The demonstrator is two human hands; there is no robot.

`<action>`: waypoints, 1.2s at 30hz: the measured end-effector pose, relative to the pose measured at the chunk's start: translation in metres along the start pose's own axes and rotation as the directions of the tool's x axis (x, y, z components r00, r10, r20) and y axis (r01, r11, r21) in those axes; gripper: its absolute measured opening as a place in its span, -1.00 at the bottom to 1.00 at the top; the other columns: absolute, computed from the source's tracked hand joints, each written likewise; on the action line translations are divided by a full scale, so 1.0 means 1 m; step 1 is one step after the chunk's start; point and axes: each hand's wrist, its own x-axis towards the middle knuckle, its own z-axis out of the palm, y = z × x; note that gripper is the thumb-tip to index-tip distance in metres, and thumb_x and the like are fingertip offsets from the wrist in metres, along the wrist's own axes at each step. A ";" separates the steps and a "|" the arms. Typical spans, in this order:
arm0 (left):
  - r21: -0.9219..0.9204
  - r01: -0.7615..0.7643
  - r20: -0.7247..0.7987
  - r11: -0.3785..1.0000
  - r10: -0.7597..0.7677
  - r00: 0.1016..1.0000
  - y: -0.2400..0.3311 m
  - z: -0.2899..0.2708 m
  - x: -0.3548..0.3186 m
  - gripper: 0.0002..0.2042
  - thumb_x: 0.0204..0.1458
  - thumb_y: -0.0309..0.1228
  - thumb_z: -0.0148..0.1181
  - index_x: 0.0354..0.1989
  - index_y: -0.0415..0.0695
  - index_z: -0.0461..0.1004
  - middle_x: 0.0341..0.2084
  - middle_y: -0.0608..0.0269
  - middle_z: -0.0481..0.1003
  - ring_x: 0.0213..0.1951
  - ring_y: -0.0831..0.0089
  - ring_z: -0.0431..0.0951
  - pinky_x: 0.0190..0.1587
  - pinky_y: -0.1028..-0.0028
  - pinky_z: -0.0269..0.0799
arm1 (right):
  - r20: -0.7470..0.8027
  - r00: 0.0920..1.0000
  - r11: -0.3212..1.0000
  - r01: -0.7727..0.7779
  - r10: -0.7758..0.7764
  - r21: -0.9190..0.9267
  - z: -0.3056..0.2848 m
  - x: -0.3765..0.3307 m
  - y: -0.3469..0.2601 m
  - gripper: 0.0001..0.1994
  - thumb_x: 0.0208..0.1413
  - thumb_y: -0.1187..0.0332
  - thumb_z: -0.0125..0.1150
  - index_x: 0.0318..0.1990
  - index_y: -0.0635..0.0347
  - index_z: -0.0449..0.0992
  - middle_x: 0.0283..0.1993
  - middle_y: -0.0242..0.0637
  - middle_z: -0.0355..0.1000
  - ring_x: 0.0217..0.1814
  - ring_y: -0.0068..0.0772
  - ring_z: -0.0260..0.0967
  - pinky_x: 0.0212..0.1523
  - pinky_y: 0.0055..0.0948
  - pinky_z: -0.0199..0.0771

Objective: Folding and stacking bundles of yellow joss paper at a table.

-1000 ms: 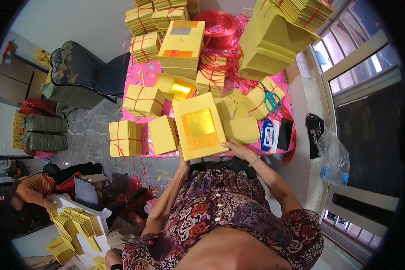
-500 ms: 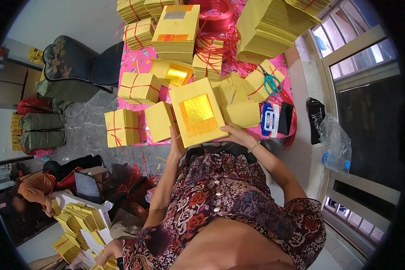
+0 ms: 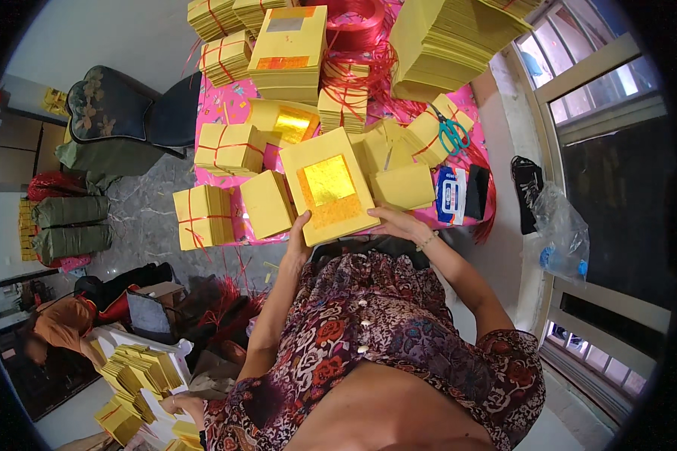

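Observation:
A thick stack of yellow joss paper (image 3: 332, 214), its top sheet bearing a gold foil square on an orange patch, is held slightly tilted at the table's near edge. My left hand (image 3: 299, 234) grips its lower left side, thumb at the edge. At the lower right corner my right hand (image 3: 396, 225) holds it, thumb on top and the other fingers partly hidden. Close by on the left lies a plain yellow paper stack (image 3: 267, 204). A loose, bent yellow bundle (image 3: 402, 188) rests just beyond my right hand.
Tied bundles (image 3: 203, 216) and tall paper stacks (image 3: 459, 52) crowd the pink-covered table (image 3: 222, 105). Teal-handled scissors (image 3: 453, 137), a wipes pack (image 3: 451, 197) and red plastic strands (image 3: 353, 83) lie there too. A co-worker (image 3: 60, 325) handles yellow paper at lower left.
My left thumb has come in against the stack's left edge. The stack stays between both hands, almost unmoved. The view has shifted slightly.

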 end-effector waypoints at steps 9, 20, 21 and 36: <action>0.020 -0.033 -0.017 0.999 0.034 0.999 -0.004 0.003 -0.009 -0.36 -0.08 -0.07 0.20 0.10 -0.26 0.26 0.03 0.11 0.36 0.06 0.25 0.35 0.11 0.31 0.22 | -0.353 0.803 0.732 0.145 -0.479 -0.665 -0.021 -0.025 -0.073 -0.63 0.12 0.19 0.14 0.00 0.21 0.39 -0.21 -0.37 0.44 -0.22 -0.55 0.39 -0.24 -0.51 0.41; 0.057 -0.018 0.013 0.998 0.017 1.000 -0.003 0.004 -0.012 -0.31 -0.08 -0.04 0.19 0.16 -0.23 0.20 0.08 0.08 0.31 0.12 0.22 0.29 0.17 0.29 0.14 | 0.215 0.327 -0.163 0.179 -0.920 -0.970 0.037 0.073 -0.245 -0.71 0.07 0.35 0.07 -0.06 0.28 0.42 -0.10 -0.04 0.40 0.00 -0.04 0.33 0.04 -0.25 0.31; 0.055 -0.028 0.016 0.998 0.027 0.999 -0.003 0.003 -0.011 -0.31 -0.08 -0.04 0.19 0.16 -0.23 0.20 0.08 0.08 0.31 0.12 0.22 0.29 0.17 0.29 0.14 | 0.259 0.352 -0.205 0.184 -0.900 -0.961 0.044 0.090 -0.256 -0.68 0.06 0.34 0.07 -0.04 0.30 0.41 -0.06 -0.02 0.39 0.07 0.01 0.27 0.11 -0.23 0.26; 0.088 0.007 0.044 0.996 -0.011 0.999 -0.010 -0.007 -0.005 -0.29 -0.04 -0.03 0.16 0.21 -0.20 0.12 0.10 0.13 0.28 0.14 0.27 0.25 0.19 0.30 0.10 | 0.427 0.577 -0.523 -0.001 -0.696 -0.853 0.035 0.190 -0.307 -0.63 -0.03 0.22 0.22 -0.14 0.27 0.38 -0.20 -0.06 0.39 -0.10 -0.06 0.37 -0.13 -0.21 0.43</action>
